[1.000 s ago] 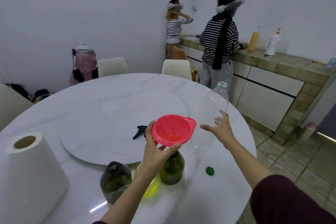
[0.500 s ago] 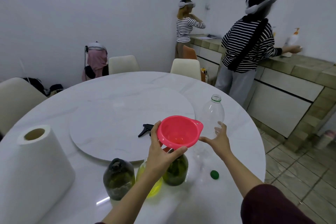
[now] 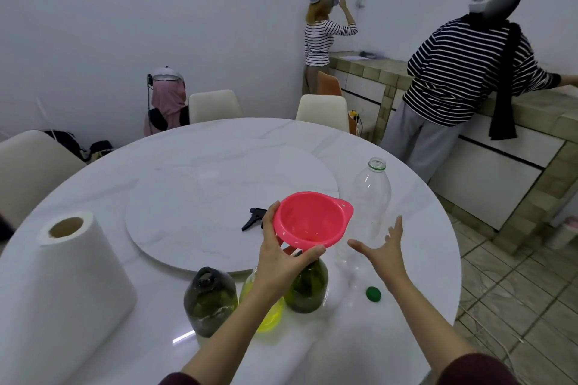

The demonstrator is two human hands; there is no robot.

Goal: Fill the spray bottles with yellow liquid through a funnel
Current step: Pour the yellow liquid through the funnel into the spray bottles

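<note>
Fingers (image 3: 269, 218) of the left hand (image 3: 281, 262) grip the pink funnel (image 3: 309, 219) at frame centre, steadying it over a green bottle (image 3: 308, 286). The right hand (image 3: 383, 255), fingers spread and empty, sits just beside the empty clear bottle (image 3: 369, 197), likely just released.

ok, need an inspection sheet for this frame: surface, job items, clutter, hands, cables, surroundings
Surface: round white marble table with a raised turntable.
Job's things: pink funnel sits over the right dark green bottle; a second dark bottle and a yellow-filled bottle stand beside it; clear empty bottle, uncapped; green cap; black spray trigger.
Clutter: paper towel roll.
Hands: left hand grips the funnel; right hand open, apart from the clear bottle.
Cables: nothing seen on the table.
Surroundings: two people at the counter, chairs.
</note>
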